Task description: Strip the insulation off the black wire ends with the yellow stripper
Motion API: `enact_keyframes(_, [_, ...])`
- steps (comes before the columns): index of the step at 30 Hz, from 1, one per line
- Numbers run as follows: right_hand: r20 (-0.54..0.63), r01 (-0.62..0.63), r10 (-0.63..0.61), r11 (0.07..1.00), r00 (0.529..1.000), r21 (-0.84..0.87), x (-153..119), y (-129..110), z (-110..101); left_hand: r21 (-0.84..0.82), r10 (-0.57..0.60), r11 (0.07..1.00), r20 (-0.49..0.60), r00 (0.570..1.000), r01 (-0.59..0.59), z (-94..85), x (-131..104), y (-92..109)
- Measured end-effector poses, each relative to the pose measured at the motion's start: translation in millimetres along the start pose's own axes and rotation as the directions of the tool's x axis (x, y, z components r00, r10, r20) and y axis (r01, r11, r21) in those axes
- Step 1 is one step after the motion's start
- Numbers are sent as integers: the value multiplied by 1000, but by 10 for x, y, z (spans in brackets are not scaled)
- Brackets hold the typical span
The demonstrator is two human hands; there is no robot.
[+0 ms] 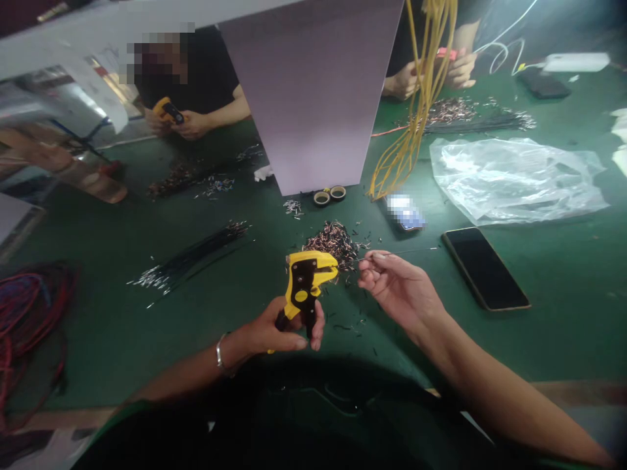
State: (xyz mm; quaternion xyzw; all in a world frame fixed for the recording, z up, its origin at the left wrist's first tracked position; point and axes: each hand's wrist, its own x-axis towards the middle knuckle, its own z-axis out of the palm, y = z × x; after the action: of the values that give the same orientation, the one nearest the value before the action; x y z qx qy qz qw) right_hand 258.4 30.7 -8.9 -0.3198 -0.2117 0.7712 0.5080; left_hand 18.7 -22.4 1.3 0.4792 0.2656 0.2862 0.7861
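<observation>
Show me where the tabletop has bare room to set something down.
Bare green tabletop shows below the black phone, beside the person's right forearm, and at left between the red cables and the black wire bundle. Crowded: wire clippings heaped just beyond the yellow stripper, and the far right, with plastic bag and yellow wires.

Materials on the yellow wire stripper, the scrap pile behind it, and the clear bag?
Wire stripper: yellow and black, painted metal or plastic; sheen leaves it open.
Scrap pile: coppery glints suggest copper; dark bits, maybe plastic insulation.
Bag: likely glossy plastic film; translucent and crinkled.
</observation>
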Motion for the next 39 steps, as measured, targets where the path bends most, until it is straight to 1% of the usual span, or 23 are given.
enact_keyframes(4, [-24, -31, 32, 999, 999, 31, -17, 9, 37, 10, 5, 1000, 0, 1000, -5, 0, 1, -5])
enact_keyframes(10, [-46, -59, 60, 998, 997, 27, -23, 23, 61, 19, 22, 1000, 8, 1000, -22, -9, -3, -19])
enact_keyframes(14, [-64, -77, 78, 997, 995, 28, -31, 22, 72, 17, 41, 999, -9, 999, -41, -19, -16, -41])
enact_keyframes(20, [-53, -86, 87, 996, 995, 23, -32, 39, 69, 14, 40, 999, -36, 999, -39, -20, -27, -73])
enact_keyframes(25, [-44, -91, 93, 995, 995, 42, -32, 46, 79, 37, 30, 999, -87, 996, -26, -32, -55, -122])
enact_keyframes(30, [-63, -95, 98, 994, 993, 47, -29, 40, 96, 121, 63, 992, -124, 990, -48, -32, -71, -154])
enact_keyframes(35, [-74, -106, 109, 993, 991, 54, -17, 36, 99, 170, 83, 984, -156, 984, -56, 0, -69, -151])
enact_keyframes(37, [-74, -112, 116, 992, 991, 55, -12, 39, 91, 175, 95, 983, -195, 976, -60, 5, -73, -164])
enact_keyframes(39, [-78, -126, 130, 990, 988, 57, -8, 46, 81, 143, 103, 987, -256, 961, -68, 0, -78, -188])
